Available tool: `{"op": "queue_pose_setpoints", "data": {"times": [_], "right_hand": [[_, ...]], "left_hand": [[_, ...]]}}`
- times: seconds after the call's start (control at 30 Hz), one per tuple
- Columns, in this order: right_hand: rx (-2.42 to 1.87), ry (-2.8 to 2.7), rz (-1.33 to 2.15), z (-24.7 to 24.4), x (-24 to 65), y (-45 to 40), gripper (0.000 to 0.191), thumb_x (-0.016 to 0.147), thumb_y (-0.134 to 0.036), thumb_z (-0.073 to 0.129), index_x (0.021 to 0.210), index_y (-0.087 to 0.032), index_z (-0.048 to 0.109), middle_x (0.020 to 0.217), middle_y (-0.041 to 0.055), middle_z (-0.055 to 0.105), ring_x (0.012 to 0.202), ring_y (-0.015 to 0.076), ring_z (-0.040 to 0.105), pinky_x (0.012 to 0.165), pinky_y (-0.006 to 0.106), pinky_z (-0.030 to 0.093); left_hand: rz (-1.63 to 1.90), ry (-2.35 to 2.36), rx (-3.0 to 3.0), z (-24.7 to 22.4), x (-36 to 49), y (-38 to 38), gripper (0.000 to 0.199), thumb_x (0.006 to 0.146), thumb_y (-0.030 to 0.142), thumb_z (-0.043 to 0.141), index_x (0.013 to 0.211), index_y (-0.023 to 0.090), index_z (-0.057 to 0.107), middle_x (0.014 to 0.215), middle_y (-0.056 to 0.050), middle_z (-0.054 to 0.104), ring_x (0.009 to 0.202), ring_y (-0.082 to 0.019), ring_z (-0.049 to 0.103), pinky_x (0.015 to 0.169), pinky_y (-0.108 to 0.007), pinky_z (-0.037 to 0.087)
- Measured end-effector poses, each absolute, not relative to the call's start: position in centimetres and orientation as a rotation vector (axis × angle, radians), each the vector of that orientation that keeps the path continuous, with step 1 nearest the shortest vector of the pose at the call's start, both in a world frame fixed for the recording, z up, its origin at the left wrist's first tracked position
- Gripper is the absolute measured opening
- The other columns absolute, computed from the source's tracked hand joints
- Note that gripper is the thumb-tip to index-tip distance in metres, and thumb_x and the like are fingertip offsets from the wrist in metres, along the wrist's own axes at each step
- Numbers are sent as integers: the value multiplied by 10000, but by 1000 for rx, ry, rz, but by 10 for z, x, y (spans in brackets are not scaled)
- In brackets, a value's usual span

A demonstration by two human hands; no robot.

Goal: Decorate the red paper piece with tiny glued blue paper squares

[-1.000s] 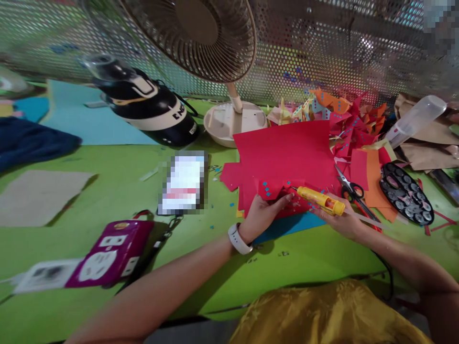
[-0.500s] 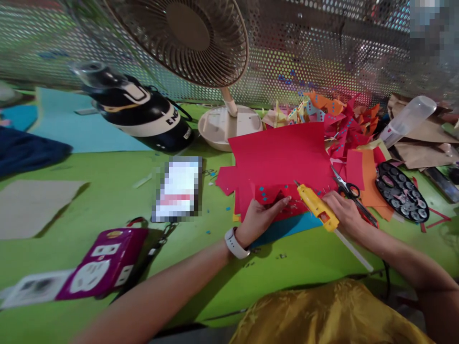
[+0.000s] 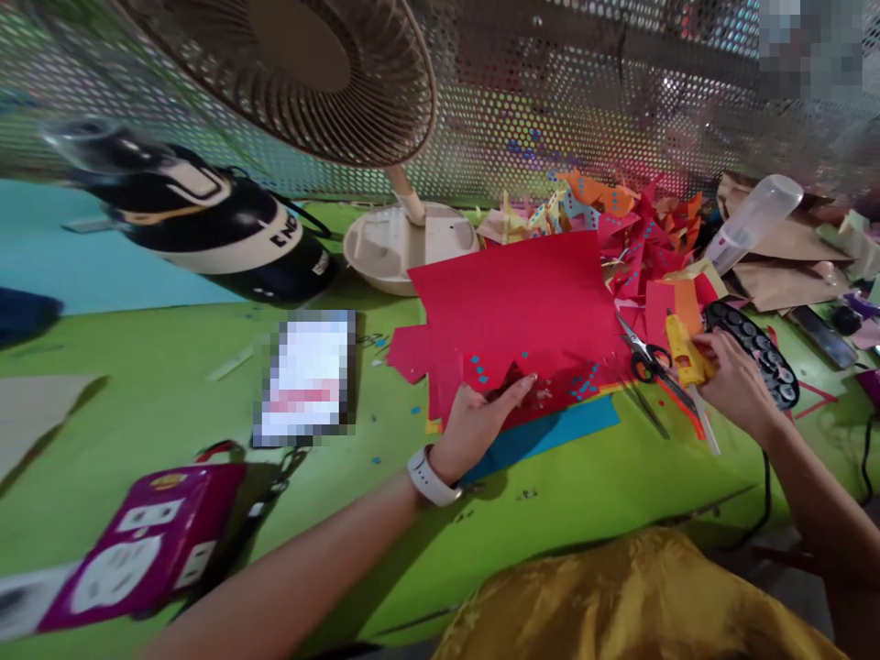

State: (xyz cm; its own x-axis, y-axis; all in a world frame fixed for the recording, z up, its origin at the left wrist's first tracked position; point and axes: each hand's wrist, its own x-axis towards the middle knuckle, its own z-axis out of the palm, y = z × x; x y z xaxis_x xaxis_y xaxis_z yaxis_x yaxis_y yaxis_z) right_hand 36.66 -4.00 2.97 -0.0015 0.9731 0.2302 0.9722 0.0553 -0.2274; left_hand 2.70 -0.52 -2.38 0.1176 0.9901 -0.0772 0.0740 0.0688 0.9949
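My left hand [image 3: 478, 417], with a white watch at the wrist, pinches a small dark red paper piece [image 3: 512, 378] over the stacked red paper [image 3: 509, 302]. Blue dots lie on that paper. To the right, my right hand [image 3: 732, 376] is closed on a yellow glue gun [image 3: 683, 348], whose nozzle points away from me and whose glue stick sticks out toward me. Black-handled scissors [image 3: 646, 357] lie between the red paper and the glue gun. Tweezers [image 3: 643, 403] rest near the paper's right edge. A blue sheet [image 3: 550, 440] shows under the red paper.
A fan [image 3: 412, 247] and a black bottle [image 3: 226, 229] stand at the back. A phone [image 3: 309, 376] and a purple box [image 3: 151, 532] lie left. Cut paper scraps [image 3: 639, 220], a clear bottle [image 3: 756, 220] and a black palette [image 3: 756, 348] are at right.
My right hand has carried the glue gun rightward, away from the red paper, past the scissors. My left hand keeps its pinch on the paper piece. The camera view has shifted right.
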Motion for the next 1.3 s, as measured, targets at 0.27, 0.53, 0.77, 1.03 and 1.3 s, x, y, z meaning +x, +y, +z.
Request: {"op": "queue_pose_setpoints", "data": {"times": [0.27, 0.53, 0.77, 1.03, 1.3], "right_hand": [[-2342, -1595, 32, 24, 434, -66, 563, 633, -273, 717, 1168, -187, 566, 1059, 121, 628, 842, 227, 611, 764, 345, 484], [-2377, -1961, -65, 25, 455, -80, 445, 781, -336, 635, 1195, -185, 571, 1190, 160, 623, 1117, 318, 555, 929, 417, 395], [-2020, -2103, 140, 50, 361, -76, 252, 885, -432, 531, 866, -194, 612, 835, 85, 678, 791, 215, 644, 732, 332, 487], [-1768, -2497, 573, 23, 309, -56, 447, 878, -198, 448, 1319, -175, 518, 902, 85, 704, 743, 201, 665, 679, 323, 504], [-1253, -1666, 1445, 51, 316, -44, 316, 863, -343, 551, 1114, -201, 682, 837, 54, 730, 768, 167, 695, 697, 289, 552]], "left_hand": [[951, 1157, 1494, -30, 15, -3, 310, 732, 376, 664, 944, 173, 761, 943, -96, 758, 839, -255, 724, 737, -344, 600], [979, 1212, 1346, -35, 21, -3, 291, 733, 396, 676, 909, 183, 764, 947, -75, 754, 889, -253, 722, 789, -354, 601], [985, 1240, 1329, -17, 24, -4, 248, 750, 382, 663, 840, 174, 765, 875, -72, 765, 838, -244, 730, 791, -352, 595], [936, 1180, 1328, -5, 22, -5, 224, 699, 383, 702, 805, 196, 768, 875, -73, 756, 854, -257, 730, 764, -318, 597], [1015, 1150, 1079, -14, 32, -8, 286, 717, 391, 723, 854, 140, 740, 884, -96, 765, 858, -257, 726, 811, -381, 596]]}}
